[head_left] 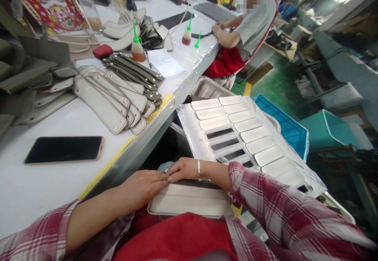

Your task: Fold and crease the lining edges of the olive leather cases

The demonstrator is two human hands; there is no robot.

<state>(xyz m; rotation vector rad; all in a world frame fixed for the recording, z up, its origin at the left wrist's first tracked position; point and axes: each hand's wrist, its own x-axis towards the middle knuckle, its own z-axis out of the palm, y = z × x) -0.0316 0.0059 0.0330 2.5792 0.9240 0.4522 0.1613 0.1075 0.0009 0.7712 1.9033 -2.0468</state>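
Observation:
A cream rounded panel (189,202) with a seam along its length lies across my lap. My left hand (144,186) rests over its upper left corner, fingers close together and bent down at the edge; its thumb is hidden. My right hand (184,169), with a silver bracelet at the wrist, meets it there, thumb and fingers closed on the panel's upper edge. The fingertips of both hands touch. A dark strip shows along that edge below my right wrist. Beyond the hands, a white board (189,125) carries rows of similar cream pieces (214,114) and several dark slots.
On the table at left are a phone (63,149), stacked cream straps with snaps (100,105), grey strips (132,70), a green-tipped glue bottle (138,51) and a notebook (167,64). A seated co-worker (256,24) is beyond. Blue crates (283,129) stand right.

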